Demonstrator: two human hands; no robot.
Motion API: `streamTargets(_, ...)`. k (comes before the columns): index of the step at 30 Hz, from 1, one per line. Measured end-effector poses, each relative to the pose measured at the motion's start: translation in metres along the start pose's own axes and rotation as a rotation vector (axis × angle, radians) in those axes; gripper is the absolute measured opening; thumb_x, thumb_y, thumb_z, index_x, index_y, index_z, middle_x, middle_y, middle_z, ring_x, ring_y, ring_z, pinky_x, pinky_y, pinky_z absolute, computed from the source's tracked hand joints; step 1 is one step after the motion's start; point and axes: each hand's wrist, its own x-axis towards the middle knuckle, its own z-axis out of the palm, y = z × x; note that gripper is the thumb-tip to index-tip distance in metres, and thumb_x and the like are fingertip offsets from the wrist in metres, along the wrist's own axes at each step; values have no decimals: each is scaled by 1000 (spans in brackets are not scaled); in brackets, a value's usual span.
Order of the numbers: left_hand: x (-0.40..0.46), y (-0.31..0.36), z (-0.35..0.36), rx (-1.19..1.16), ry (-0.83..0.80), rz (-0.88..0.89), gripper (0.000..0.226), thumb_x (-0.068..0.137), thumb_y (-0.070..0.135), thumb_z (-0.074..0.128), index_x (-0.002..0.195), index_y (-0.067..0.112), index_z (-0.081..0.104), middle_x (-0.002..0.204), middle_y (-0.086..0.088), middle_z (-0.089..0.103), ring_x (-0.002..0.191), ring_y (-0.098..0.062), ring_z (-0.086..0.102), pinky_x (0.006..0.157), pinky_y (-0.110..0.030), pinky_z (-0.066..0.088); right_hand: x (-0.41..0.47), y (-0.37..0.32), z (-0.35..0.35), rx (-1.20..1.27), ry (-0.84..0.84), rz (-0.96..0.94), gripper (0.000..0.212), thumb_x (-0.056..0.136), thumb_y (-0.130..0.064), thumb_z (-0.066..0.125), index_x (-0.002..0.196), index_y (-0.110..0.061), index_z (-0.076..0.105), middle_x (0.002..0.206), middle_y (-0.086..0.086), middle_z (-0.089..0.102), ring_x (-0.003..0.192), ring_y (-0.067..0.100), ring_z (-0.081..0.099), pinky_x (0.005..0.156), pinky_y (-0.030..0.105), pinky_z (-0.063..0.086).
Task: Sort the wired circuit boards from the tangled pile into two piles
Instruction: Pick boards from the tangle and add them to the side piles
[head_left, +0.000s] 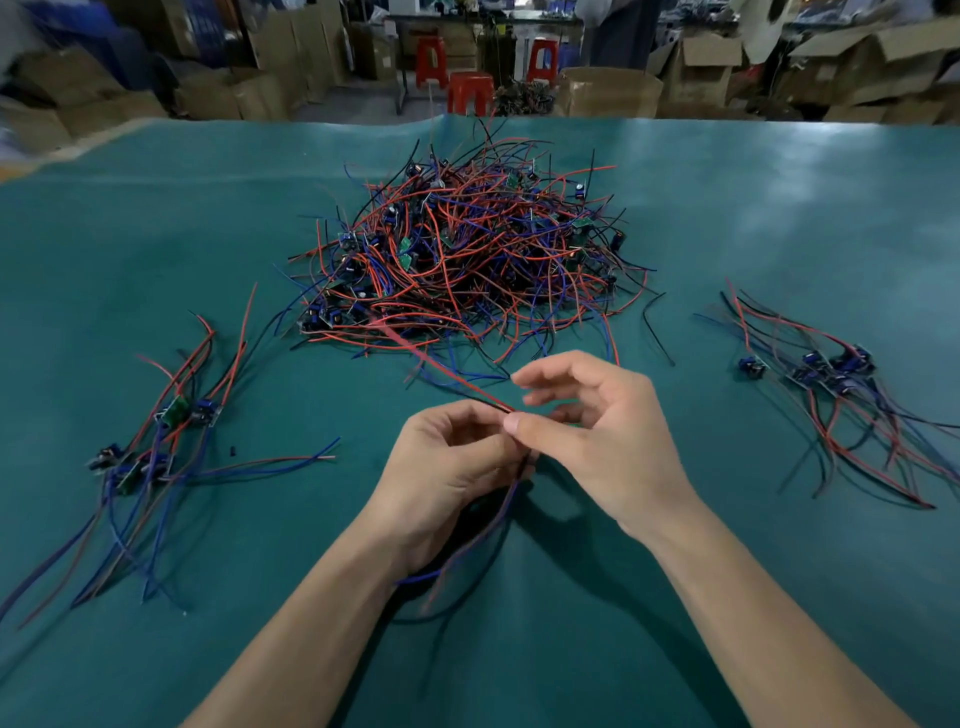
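Both hands — left hand (447, 467), right hand (597, 415) — pinch red-blue-black wires (488, 519); board hidden.

Bare mat (156, 249) lies open between the tangled pile (467, 249), left pile (150, 447) and right pile (841, 395).

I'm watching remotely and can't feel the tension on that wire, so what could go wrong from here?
1. The red wire pinched between the left hand and right hand runs back toward the tangled pile; pulling may drag neighbours along.
2. Blue and red wires hang below the left hand and could snag.
3. The board itself is hidden, so it may be misjudged between the left pile and the right pile.
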Motion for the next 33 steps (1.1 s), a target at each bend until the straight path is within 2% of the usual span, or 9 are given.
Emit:
streamTargets(3, 0, -2, -1, 78, -5, 30, 16, 83, -7, 68, 82, 8, 73, 83, -15, 68, 75, -22, 62, 70, -24, 55, 3, 0, -5, -35, -55, 44, 18, 71, -28, 85, 89, -29, 81, 90, -5, 74, 82, 11, 67, 78, 31, 56)
streamTargets(7, 0, -4, 0, 121, -13, 63, 13, 79, -1, 77, 87, 8, 74, 84, -11, 70, 78, -21, 56, 70, -26, 46, 4, -1, -8, 94, -93, 94, 8, 78, -13, 85, 84, -16, 81, 82, 7, 76, 74, 15, 67, 77, 41, 58)
streamTargets(11, 0, -4, 0, 144, -20, 99, 21, 75, 20, 79, 87, 5, 71, 84, -16, 71, 64, -15, 55, 60, -23, 46, 4, -2, -10, 264, -109, 144, 8, 86, -5, 78, 81, -12, 78, 75, 9, 73, 66, 14, 64, 65, 23, 53)
streamTargets(14, 0, -4, 0, 138, -48, 73, 21, 77, 17, 75, 89, 3, 64, 88, -20, 73, 64, -19, 63, 56, -23, 51, 6, -1, -13, 247, -104, 179, 7, 88, -5, 76, 82, -8, 74, 74, 11, 73, 64, 16, 64, 60, 22, 52)
streamTargets(16, 0, -4, 1, 134, -56, 66, 20, 77, 15, 73, 86, 4, 60, 80, -15, 71, 58, -18, 62, 46, -22, 48, 6, 1, -10, 216, -57, 193, 8, 87, -3, 76, 80, -7, 74, 73, 12, 72, 62, 16, 64, 58, 23, 52)
streamTargets(18, 1, -2, 1, 149, -55, 57, 20, 76, 16, 73, 84, 6, 57, 74, -14, 67, 46, -13, 51, 34, -16, 32, 8, 4, -7, 187, 39, 192, 11, 85, -3, 78, 77, -10, 73, 70, 10, 71, 62, 16, 64, 58, 24, 52)
streamTargets(21, 1, -1, 0, 145, -65, 23, 22, 75, 18, 73, 82, 9, 55, 75, -15, 66, 40, -8, 36, 36, -11, 22, 16, 10, -10, 97, 223, 167, 13, 83, -6, 80, 74, -13, 74, 64, 5, 71, 58, 15, 65, 60, 27, 54)
streamTargets(27, -1, -3, 5, 161, -117, -47, 25, 73, 18, 74, 80, 11, 52, 77, -18, 67, 38, -8, 31, 36, -11, 20, 28, 24, -33, -100, 487, 108, 19, 83, -9, 78, 72, -23, 72, 63, -4, 71, 56, 16, 68, 71, 47, 62)
streamTargets(33, -2, 0, 5, 223, -131, -79, 25, 74, 19, 74, 84, 10, 53, 80, -19, 69, 40, -10, 31, 38, -15, 17, 32, 28, -47, -237, 558, 0, 19, 86, -12, 72, 76, -28, 66, 67, -4, 72, 63, 25, 70, 75, 50, 60)
